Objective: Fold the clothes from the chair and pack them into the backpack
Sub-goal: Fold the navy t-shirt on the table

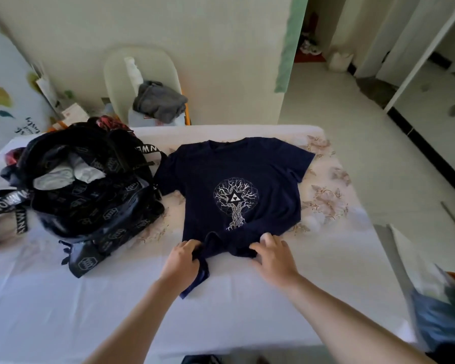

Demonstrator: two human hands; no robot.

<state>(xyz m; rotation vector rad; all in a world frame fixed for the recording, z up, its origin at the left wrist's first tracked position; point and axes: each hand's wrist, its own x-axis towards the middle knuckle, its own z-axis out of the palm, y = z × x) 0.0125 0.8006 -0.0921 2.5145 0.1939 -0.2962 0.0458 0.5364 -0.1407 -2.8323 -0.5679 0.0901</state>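
Note:
A navy T-shirt (237, 179) with a white tree print lies face up on the white-covered table (63, 298). Its bottom hem is bunched up near me. My left hand (181, 261) grips the hem's left corner, with fabric hanging below the fist. My right hand (272, 254) rests on the bunched hem to the right, fingers spread. A black backpack (90, 195) with printed straps lies open on the table's left, with pale folded clothes (69, 173) inside. Behind the table a pale chair (142, 69) carries a crumpled grey garment (159, 101).
A floral cloth (326, 200) shows under the shirt on the table's right side. Papers and boxes (69, 111) are piled by the wall at the left. A blue bag (441, 319) sits at the lower right. Tiled floor and a doorway lie to the right.

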